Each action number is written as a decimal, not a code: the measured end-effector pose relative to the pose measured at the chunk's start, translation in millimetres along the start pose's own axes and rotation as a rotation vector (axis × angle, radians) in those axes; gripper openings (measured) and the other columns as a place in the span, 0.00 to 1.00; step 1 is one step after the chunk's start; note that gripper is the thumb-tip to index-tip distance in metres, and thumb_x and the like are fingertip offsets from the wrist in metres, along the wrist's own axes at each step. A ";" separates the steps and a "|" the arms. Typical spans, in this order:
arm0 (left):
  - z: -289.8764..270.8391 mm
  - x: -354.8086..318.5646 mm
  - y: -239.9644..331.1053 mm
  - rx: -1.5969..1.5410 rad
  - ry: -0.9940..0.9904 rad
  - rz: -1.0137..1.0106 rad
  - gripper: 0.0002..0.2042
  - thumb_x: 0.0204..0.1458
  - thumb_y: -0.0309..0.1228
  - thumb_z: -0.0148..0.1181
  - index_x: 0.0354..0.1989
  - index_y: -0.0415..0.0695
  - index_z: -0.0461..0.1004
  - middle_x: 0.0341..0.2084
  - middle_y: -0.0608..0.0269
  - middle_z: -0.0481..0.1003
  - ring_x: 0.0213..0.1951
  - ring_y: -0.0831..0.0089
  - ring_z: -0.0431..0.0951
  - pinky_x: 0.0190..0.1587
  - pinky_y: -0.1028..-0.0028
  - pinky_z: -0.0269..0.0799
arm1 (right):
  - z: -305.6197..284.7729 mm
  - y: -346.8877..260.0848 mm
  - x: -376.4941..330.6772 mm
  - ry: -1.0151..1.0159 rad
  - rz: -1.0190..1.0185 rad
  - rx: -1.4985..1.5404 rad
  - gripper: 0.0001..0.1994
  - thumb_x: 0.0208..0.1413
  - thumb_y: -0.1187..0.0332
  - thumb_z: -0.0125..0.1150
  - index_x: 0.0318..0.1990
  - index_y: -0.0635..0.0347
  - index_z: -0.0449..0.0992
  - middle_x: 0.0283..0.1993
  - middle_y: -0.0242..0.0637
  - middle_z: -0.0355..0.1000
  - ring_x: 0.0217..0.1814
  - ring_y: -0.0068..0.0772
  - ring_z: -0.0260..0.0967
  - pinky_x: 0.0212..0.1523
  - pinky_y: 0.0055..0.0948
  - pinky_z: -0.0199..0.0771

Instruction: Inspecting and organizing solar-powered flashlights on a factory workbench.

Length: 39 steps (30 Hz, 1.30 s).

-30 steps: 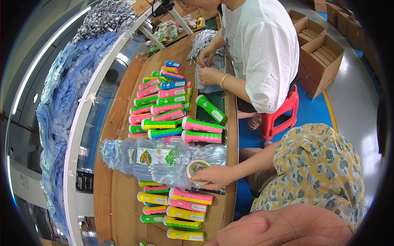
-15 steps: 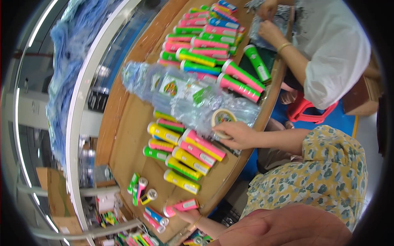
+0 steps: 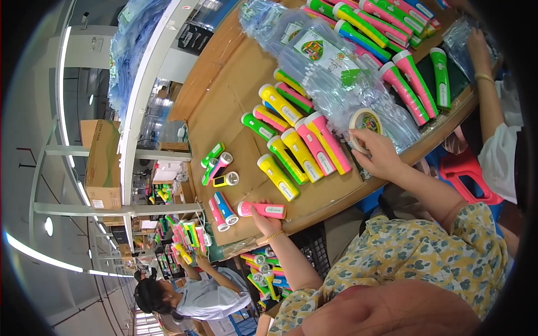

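Note:
My left hand (image 3: 264, 223) grips a pink flashlight (image 3: 262, 210) that lies near the front edge of the wooden table (image 3: 224, 106). My right hand (image 3: 376, 152) holds a roll of tape (image 3: 364, 122) against a pile of clear plastic bags (image 3: 336, 73). Between my hands lies a row of yellow, pink and green flashlights (image 3: 302, 148). A few loose small flashlights (image 3: 218, 168) lie left of my left hand. My flowered shirt (image 3: 414, 263) fills the lower right.
More flashlights (image 3: 392, 33) are lined up at the far end, where a co-worker's hand (image 3: 476, 42) rests on bags. A red stool (image 3: 465, 173) stands beside me. Shelves with a cardboard box (image 3: 103, 162) run along the left. Another person (image 3: 190, 297) sits below, by crates of flashlights.
The view has swung down and left along the table. My left hand has come into view and closed on the pink flashlight. My right hand stays on the tape roll.

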<state>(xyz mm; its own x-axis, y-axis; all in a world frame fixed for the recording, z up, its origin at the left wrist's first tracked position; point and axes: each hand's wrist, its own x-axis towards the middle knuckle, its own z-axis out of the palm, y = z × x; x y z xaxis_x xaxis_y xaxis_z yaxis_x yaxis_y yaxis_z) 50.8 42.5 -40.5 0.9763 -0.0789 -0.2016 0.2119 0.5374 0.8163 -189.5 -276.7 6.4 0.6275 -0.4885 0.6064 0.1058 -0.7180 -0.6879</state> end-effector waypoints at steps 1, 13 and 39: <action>1.8 -0.3 0.9 0.008 0.023 -0.014 0.15 0.58 0.41 0.51 0.41 0.41 0.63 0.32 0.57 0.70 0.36 0.67 0.71 0.46 0.65 0.71 | 1.3 1.4 -0.4 0.003 -0.005 0.014 0.22 0.48 0.70 0.60 0.52 0.58 0.66 0.42 0.43 0.71 0.37 0.44 0.71 0.35 0.36 0.72; 3.9 7.7 -4.1 0.022 0.006 0.010 0.16 0.58 0.42 0.51 0.42 0.40 0.63 0.34 0.57 0.69 0.38 0.67 0.71 0.48 0.65 0.70 | 9.8 10.8 -3.3 0.029 -0.010 0.043 0.24 0.47 0.73 0.61 0.54 0.61 0.63 0.38 0.43 0.72 0.35 0.44 0.72 0.35 0.36 0.72; 15.5 11.7 -9.6 -0.015 -0.033 -0.033 0.12 0.58 0.33 0.51 0.44 0.38 0.63 0.35 0.57 0.70 0.37 0.67 0.74 0.42 0.70 0.72 | 37.1 15.4 -14.6 0.007 0.149 -0.081 0.25 0.53 0.79 0.53 0.60 0.60 0.59 0.42 0.41 0.72 0.44 0.31 0.71 0.45 0.27 0.70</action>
<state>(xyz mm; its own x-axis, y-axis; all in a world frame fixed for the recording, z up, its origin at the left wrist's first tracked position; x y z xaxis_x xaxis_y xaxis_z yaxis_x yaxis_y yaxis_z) 60.8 23.4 -42.3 0.9698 -0.1240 -0.2101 0.2435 0.5465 0.8013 -168.5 -262.2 -27.8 0.6263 -0.5954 0.5032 -0.0502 -0.6749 -0.7362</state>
